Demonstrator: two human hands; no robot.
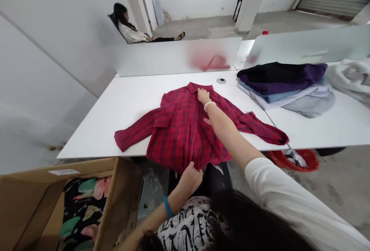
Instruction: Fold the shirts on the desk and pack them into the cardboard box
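A red plaid shirt (179,127) lies spread face up on the white table (121,104), sleeves out to both sides, its hem hanging over the near edge. My left hand (191,177) is closed on the shirt's hem at the table's front edge. My right hand (203,96), with a white bead bracelet on the wrist, reaches across and pinches the shirt at the collar.
A stack of folded clothes (286,87) sits on the table to the right, with a grey garment (351,77) beyond it. A cardboard box (58,204) holding floral fabric stands at lower left. A red basin (295,159) sits under the table. A person (130,29) sits far off.
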